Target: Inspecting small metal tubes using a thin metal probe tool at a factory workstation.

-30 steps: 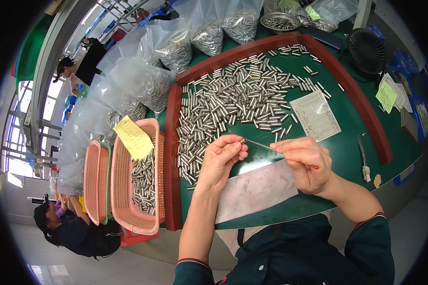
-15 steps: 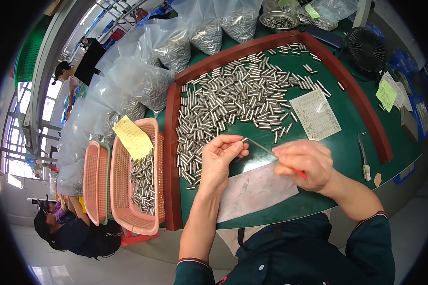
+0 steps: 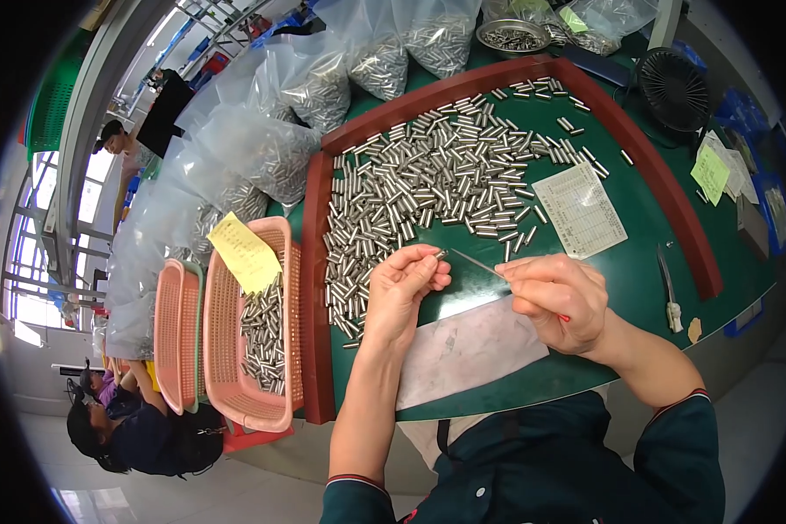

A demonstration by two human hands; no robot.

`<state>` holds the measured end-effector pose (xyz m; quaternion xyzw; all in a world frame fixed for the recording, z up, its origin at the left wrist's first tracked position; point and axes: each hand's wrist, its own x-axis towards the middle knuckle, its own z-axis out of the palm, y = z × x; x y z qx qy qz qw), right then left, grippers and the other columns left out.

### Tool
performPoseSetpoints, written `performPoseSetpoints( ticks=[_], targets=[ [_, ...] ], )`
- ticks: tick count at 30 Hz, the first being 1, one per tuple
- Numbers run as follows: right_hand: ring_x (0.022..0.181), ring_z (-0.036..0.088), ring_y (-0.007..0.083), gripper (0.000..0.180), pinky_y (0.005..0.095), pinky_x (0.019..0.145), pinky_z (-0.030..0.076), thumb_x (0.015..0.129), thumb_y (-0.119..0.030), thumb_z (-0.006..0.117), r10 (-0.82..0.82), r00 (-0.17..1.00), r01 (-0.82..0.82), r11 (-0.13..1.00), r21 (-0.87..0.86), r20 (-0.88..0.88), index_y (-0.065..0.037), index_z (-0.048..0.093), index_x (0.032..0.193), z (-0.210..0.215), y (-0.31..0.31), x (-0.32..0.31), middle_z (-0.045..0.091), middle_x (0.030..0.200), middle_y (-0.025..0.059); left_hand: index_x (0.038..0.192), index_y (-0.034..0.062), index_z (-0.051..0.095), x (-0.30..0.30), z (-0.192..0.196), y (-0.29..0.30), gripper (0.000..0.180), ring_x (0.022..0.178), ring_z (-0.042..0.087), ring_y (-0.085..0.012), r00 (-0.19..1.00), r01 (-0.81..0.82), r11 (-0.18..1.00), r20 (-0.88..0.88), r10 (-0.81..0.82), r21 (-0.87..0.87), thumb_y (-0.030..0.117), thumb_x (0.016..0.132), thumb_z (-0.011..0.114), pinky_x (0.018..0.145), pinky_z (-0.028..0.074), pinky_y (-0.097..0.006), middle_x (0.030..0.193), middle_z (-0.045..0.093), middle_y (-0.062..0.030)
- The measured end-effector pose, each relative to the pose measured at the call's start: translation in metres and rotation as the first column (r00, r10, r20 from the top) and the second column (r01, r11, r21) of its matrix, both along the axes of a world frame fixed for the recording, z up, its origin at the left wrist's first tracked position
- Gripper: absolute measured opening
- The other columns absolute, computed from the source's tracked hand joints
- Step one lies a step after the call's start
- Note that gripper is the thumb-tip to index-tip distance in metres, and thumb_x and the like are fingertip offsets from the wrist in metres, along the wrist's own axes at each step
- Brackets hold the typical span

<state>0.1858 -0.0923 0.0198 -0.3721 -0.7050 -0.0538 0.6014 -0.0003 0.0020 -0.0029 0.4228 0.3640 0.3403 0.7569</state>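
Between the thumb and fingers of my left hand (image 3: 400,286) is a small metal cylinder (image 3: 443,254), mostly covered by the fingertips. My right hand (image 3: 561,301) is closed on a thin rod-like metal tool (image 3: 479,265) with a red handle. The tool's tip points left at the cylinder's end, slightly apart from it. Both hands are above a stained white cloth (image 3: 472,349) on the green table (image 3: 489,249). A large heap of loose metal cylinders (image 3: 445,175) spreads beyond my hands.
A dark red wooden border (image 3: 319,288) surrounds the heap. To the left, pink baskets (image 3: 224,349) stand, one partly filled with cylinders. Filled plastic bags (image 3: 271,157) line the back. A printed card (image 3: 579,211), a knife-like tool (image 3: 666,288) and a black fan (image 3: 672,87) are rightward. People sit at far left.
The tool's tip has drawn back from the cylinder's end, and my right hand has turned slightly. My left hand has shifted a little to the left.
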Motion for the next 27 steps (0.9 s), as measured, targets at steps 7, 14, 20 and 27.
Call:
performPoseSetpoints(
  ticks=[7,14,20,27],
  targets=[
    [0.066,0.064,0.0221,0.021,0.0268,0.049,0.052,0.071,-0.005,0.071,0.029,1.0,-0.029,1.0,-0.008,-0.003,-0.002,0.055,0.083,-0.0003,0.0002,-0.0028,0.06,0.076,0.0096,0.096,0.0013,0.06,-0.0003,-0.0002,-0.0006,0.012,0.07,0.061,-0.0139,1.0,0.005,1.0,0.007,-0.005,-0.001,0.005,0.084,0.059,0.067,0.05,-0.024,0.082,0.064,-0.0086],
    [0.065,0.064,0.0219,0.02,0.0269,0.049,0.051,0.072,-0.006,0.071,0.02,1.0,-0.02,1.0,-0.019,0.0,-0.002,0.055,0.084,-0.0004,0.0008,-0.0022,0.06,0.077,0.0096,0.095,0.0014,0.06,0.0004,0.0007,-0.0011,0.012,0.071,0.062,-0.0136,1.0,0.012,1.0,0.002,-0.012,0.006,0.004,0.084,0.06,0.067,0.05,-0.023,0.082,0.064,-0.0087],
    [0.064,0.064,0.0216,0.019,0.0264,0.048,0.05,0.073,-0.006,0.07,0.015,1.0,-0.016,1.0,-0.026,-0.009,-0.002,0.055,0.084,-0.002,0.0012,-0.0015,0.06,0.076,0.0092,0.096,0.0013,0.06,0.0007,0.0017,-0.0015,0.012,0.07,0.062,-0.0136,1.0,0.012,1.0,-0.005,-0.012,0.008,0.003,0.084,0.06,0.067,0.05,-0.023,0.082,0.064,-0.0089],
    [0.069,0.066,0.0266,0.014,0.0298,0.055,0.055,0.084,-0.01,0.061,0.032,0.999,-0.031,0.997,-0.075,0.014,0.0,0.053,0.087,-0.0005,-0.0029,-0.0005,0.06,0.079,0.014,0.095,0.0014,0.06,0.0011,0.0018,-0.0015,0.012,0.07,0.061,-0.0134,1.0,0.026,1.0,0.012,-0.026,0.002,0.003,0.084,0.06,0.066,0.05,-0.023,0.082,0.064,-0.0087]
  ],
)
